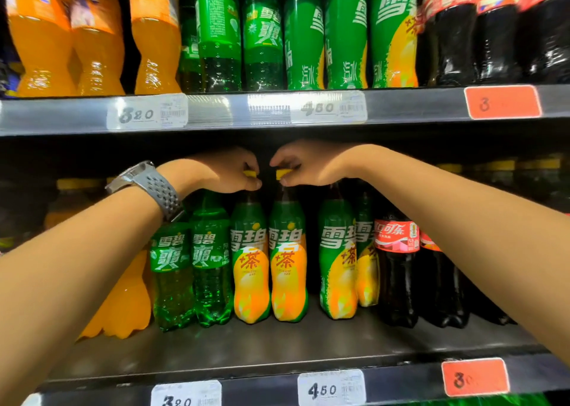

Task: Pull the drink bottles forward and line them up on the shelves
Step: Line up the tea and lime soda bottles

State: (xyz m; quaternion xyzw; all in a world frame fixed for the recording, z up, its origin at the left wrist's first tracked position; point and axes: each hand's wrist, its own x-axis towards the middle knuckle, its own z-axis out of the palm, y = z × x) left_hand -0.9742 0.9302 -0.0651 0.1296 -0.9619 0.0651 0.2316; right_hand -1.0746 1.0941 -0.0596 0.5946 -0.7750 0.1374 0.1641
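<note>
Setting: shop drinks aisle, two dark shelves of bottles seen close up, both bare forearms reaching in.
Left hand: fingers and thumb pinch the yellow left cap, just under the upper shelf; a grey watch is on the wrist.
Right hand: clamped the same way on the yellow right cap; the two hands almost touch.
Held bottles: left tea bottle and right tea bottle stand upright, side by side and touching, directly beneath the hands on the lower shelf, set back from its front edge.
Their look: waisted shape, dark neck, green upper sleeve with white Chinese characters, yellow-orange lower half with a red character.
Left of them: two clear green bottles just beside the left tea bottle; an orange soda bottle partly behind the left forearm.
Right of them: a gap, then matching tea bottles, then cola bottles with red labels.
Above: orange, green and cola bottles in a row on the upper shelf.
Shelf edges: white price tags reading 320 and 450; orange-red tags further right.
</note>
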